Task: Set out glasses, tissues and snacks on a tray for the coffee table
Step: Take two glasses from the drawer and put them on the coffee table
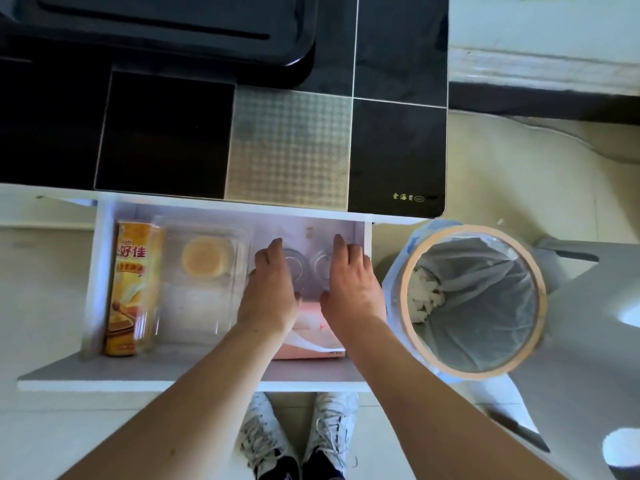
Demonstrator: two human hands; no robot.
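Left hand (273, 285), right hand (349, 275) reaching, fingers extended, over two clear round glasses (294, 268) in white open drawer (100, 271); contact unclear. Risk: glasses clinking, slipping.

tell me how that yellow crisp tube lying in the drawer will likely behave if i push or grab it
The crisp tube lies on its side against the drawer's left wall, so a sideways push would probably roll it toward the clear plastic pastry box. It looks like a stiff cylinder, likely light for its size and easy to grip. Its glossy wrap may be a bit slippery.
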